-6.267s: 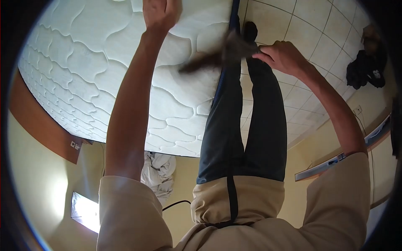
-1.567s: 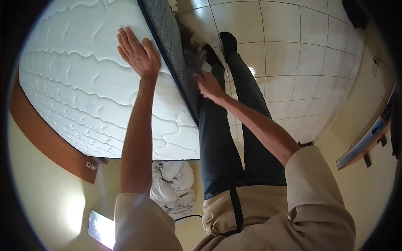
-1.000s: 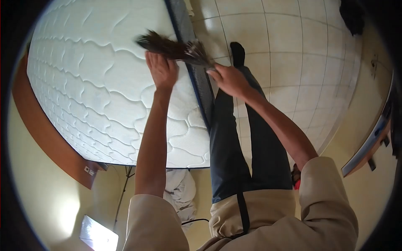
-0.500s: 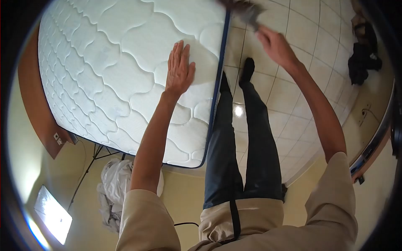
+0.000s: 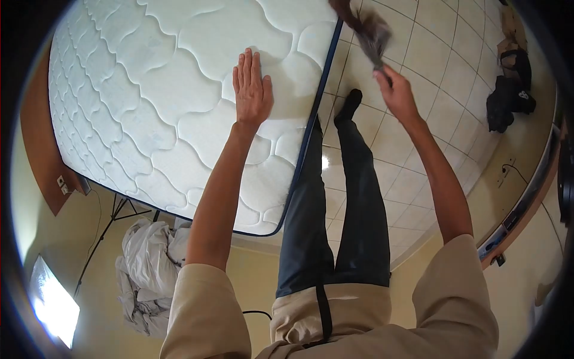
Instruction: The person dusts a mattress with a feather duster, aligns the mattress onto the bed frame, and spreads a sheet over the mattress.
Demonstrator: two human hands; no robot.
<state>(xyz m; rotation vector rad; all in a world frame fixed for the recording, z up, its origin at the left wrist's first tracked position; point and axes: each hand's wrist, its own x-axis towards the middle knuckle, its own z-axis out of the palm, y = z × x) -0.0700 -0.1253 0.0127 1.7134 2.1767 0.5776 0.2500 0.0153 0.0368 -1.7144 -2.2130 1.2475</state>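
Note:
My left hand lies flat on the white quilted mattress, fingers stretched out and palm down. Beyond the mattress's dark blue edge, my right hand is raised over the tiled floor. Its fingers are wrapped round the thin handle of what looks like a feather duster, brown and grey and blurred by motion. The duster's brown far end runs up past the top of the view, beside the mattress edge; whether it touches the mattress I cannot tell.
Pale tiles cover the floor right of the bed. A wooden headboard stands at the left. Crumpled grey-white cloth, a black stand and a bright lamp panel are at lower left. Dark bags lie along the right wall.
My right hand has come back toward my body, bringing more of the duster into view. My left hand stays flat on the mattress, shifted slightly. The camera view has moved a little.

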